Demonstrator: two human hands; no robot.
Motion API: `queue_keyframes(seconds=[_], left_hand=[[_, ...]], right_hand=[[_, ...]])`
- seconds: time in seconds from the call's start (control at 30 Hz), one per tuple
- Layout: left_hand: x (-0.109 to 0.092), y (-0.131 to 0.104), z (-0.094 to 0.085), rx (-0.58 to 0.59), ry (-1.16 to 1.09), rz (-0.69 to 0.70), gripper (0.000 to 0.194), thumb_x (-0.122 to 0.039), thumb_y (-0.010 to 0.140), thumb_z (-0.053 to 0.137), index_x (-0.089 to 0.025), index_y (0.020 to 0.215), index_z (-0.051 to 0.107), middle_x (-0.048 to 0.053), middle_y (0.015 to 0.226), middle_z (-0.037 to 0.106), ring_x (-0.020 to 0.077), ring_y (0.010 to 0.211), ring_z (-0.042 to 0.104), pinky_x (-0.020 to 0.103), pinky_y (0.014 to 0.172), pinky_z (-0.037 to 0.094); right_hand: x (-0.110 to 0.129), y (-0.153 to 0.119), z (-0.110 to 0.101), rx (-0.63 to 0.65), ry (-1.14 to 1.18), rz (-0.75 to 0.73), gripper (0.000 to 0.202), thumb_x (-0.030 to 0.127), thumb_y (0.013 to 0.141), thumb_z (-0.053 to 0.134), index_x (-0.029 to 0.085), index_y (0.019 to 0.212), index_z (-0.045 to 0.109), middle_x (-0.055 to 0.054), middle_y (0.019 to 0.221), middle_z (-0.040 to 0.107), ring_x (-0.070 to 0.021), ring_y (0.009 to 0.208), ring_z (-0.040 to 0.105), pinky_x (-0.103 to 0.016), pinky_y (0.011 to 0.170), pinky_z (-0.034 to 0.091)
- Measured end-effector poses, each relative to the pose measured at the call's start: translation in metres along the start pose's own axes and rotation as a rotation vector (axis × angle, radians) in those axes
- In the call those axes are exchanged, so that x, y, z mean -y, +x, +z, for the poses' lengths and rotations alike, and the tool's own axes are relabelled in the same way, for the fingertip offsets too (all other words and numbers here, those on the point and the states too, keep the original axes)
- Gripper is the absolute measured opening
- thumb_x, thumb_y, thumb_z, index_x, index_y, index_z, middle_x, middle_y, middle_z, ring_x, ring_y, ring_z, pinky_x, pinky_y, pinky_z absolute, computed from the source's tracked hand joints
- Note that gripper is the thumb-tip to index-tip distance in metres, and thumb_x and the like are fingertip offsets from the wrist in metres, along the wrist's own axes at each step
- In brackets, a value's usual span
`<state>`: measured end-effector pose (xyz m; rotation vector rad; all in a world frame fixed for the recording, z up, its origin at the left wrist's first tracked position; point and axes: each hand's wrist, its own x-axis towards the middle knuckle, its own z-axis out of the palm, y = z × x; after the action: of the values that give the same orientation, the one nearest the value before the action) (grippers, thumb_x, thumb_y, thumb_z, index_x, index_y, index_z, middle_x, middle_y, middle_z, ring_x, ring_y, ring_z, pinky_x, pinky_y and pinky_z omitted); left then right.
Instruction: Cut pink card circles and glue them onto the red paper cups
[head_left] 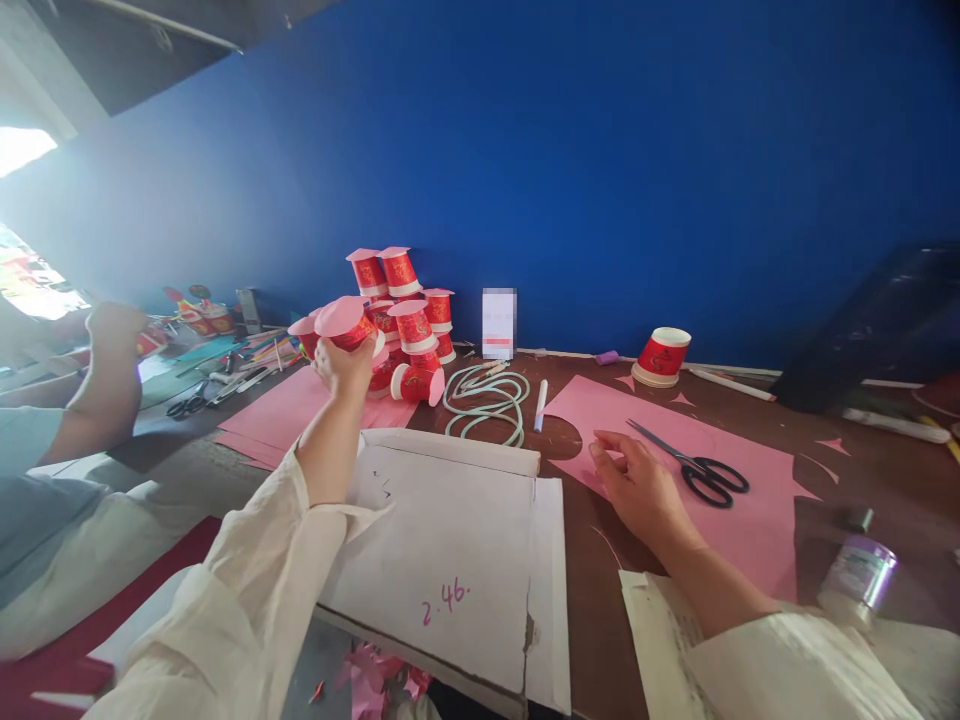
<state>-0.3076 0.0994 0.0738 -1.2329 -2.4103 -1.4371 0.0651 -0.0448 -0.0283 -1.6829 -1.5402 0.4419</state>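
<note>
My left hand (346,368) reaches to the pile at the back left, its fingers wrapped round a red paper cup (356,332) with a pink paper disc (340,316) on its top. Around it stand and lie several more red cups with pink discs, stacked in a heap (415,325). My right hand (637,482) rests low over a pink paper sheet (765,540), fingers partly spread and nothing in them. Just right of it lie black-handled scissors (712,478), blades pointing back left. A cut edge curves into the sheet beside my fingertips.
A white box lid (450,540) marked "2.46." lies in front of me. Behind it are a coiled pale cable (491,395), a white stick (541,405) and a white card (499,325). Two nested cups (661,357) stand by the blue wall. A glue bottle (862,572) is at right; another person's arm (109,375) at left.
</note>
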Motion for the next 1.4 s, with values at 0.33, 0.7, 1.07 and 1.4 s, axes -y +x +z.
queue_keyframes(seconds=[0.33, 0.7, 1.07, 1.4], left_hand=[[-0.006, 0.01, 0.0, 0.021, 0.069, -0.123, 0.071, -0.052, 0.063, 0.072, -0.012, 0.116, 0.048, 0.021, 0.126, 0.056, 0.0394, 0.124, 0.046, 0.05, 0.1, 0.038], [-0.002, 0.015, 0.009, 0.036, 0.16, -0.127, 0.074, -0.057, 0.062, 0.069, -0.011, 0.118, 0.054, 0.021, 0.126, 0.058, 0.0413, 0.126, 0.044, 0.052, 0.103, 0.036], [0.002, 0.015, 0.01, 0.023, 0.186, -0.096, 0.066, -0.054, 0.067, 0.068, -0.011, 0.115, 0.057, 0.023, 0.126, 0.054, 0.041, 0.126, 0.043, 0.054, 0.102, 0.035], [0.01, 0.005, 0.011, -0.014, 0.106, -0.072, 0.067, -0.049, 0.068, 0.069, -0.011, 0.12, 0.052, 0.023, 0.127, 0.05, 0.0403, 0.125, 0.041, 0.06, 0.101, 0.034]], right_hand=[[0.003, 0.0, -0.001, 0.076, -0.09, 0.011, 0.032, 0.044, 0.087, 0.049, 0.026, 0.108, 0.064, -0.005, 0.108, 0.069, -0.0212, 0.08, 0.066, -0.037, 0.071, 0.051], [0.001, 0.004, 0.002, 0.06, -0.116, 0.025, 0.028, 0.039, 0.087, 0.049, 0.026, 0.104, 0.066, -0.003, 0.107, 0.069, -0.0188, 0.081, 0.065, -0.032, 0.071, 0.048], [0.001, 0.004, 0.0, 0.08, -0.13, 0.04, 0.028, 0.042, 0.087, 0.049, 0.027, 0.103, 0.066, -0.002, 0.105, 0.068, -0.0181, 0.082, 0.065, -0.031, 0.07, 0.047], [0.001, 0.005, 0.002, 0.087, -0.121, 0.036, 0.029, 0.041, 0.087, 0.049, 0.026, 0.105, 0.066, -0.003, 0.105, 0.069, -0.0186, 0.083, 0.065, -0.031, 0.07, 0.047]])
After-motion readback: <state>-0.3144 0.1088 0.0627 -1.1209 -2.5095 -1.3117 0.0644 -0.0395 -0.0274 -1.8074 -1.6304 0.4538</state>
